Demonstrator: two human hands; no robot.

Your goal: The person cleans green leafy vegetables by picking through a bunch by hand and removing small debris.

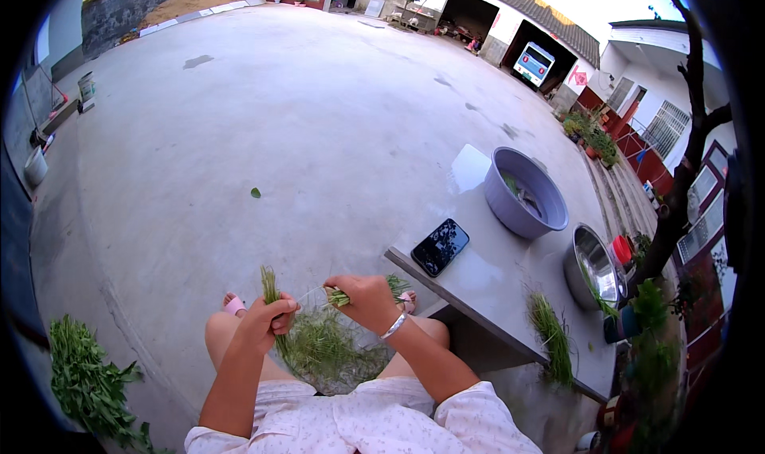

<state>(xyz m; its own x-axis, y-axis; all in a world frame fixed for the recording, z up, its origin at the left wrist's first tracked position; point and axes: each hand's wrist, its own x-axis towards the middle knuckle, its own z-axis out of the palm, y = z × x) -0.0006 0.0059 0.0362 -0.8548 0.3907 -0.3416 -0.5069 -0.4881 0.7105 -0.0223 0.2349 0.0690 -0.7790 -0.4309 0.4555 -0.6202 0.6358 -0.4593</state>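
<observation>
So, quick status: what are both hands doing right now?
Left hand grips thin green stalks. Right hand holds a second green bunch. Trimmings pile between the knees. Nothing obstructing.

A wide concrete courtyard floor (303, 111) is seen in daylight. White buildings (510, 15) are placed at one o'clock, a tree (689, 159) at three.

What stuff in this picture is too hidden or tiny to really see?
- Head view: the right hand covers the middle of its green stalks, so the grip is hidden.
- The purple basin wall hides most of its contents.
- The steel bowl sits near the dark rim; its inside is unclear.
- The feet are mostly behind the knees.
- The phone screen is too small to read.
</observation>
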